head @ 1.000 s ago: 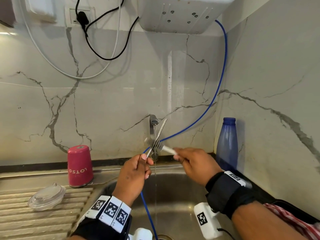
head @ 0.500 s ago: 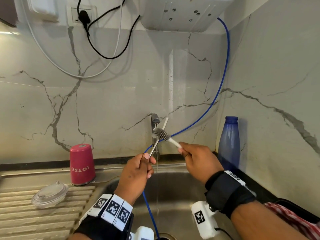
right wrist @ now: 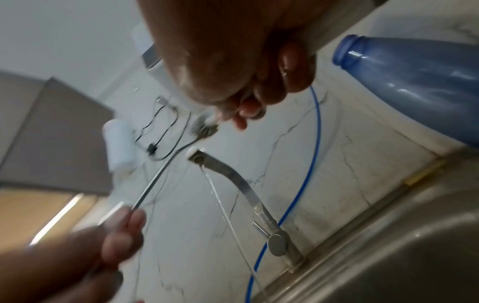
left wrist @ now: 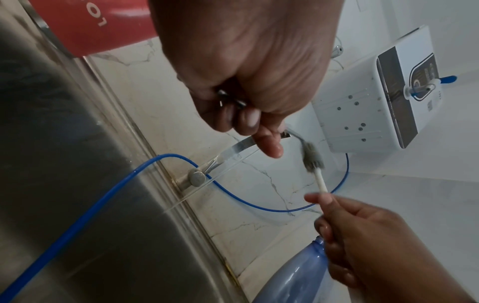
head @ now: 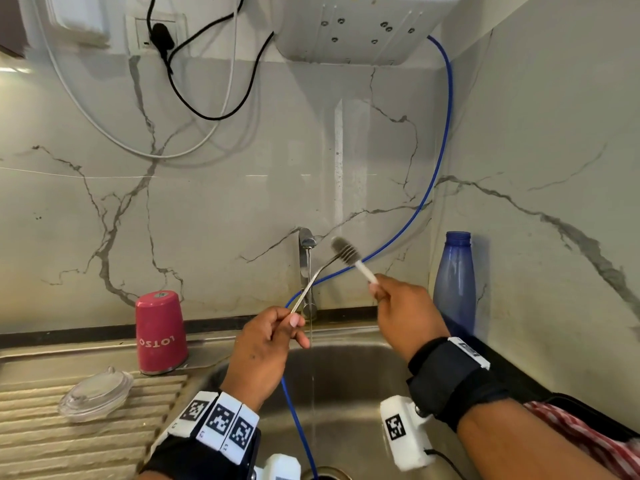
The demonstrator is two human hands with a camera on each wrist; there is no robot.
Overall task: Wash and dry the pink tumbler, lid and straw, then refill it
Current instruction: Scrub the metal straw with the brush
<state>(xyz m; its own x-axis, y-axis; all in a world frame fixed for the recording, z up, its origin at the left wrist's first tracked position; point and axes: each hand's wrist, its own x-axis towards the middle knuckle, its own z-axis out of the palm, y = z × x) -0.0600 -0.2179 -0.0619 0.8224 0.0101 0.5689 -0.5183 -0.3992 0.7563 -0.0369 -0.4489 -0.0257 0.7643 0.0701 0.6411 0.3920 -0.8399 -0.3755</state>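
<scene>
My left hand pinches the lower end of a thin metal straw that slants up to the right, beside the running tap. My right hand grips the white handle of a small grey-bristled brush, whose bristles sit against the straw's curved upper end. The same straw and brush show in the right wrist view, and the brush in the left wrist view. The pink tumbler stands upside down on the drainboard at the left. The clear lid lies in front of it.
The steel tap runs a thin stream into the steel sink. A blue hose hangs from a white wall unit into the sink. A blue bottle stands uncapped at the right corner. Cables hang on the marble wall.
The brush has slid up the straw from its middle to its upper end. My right hand has moved up and to the right. The left hand keeps its hold.
</scene>
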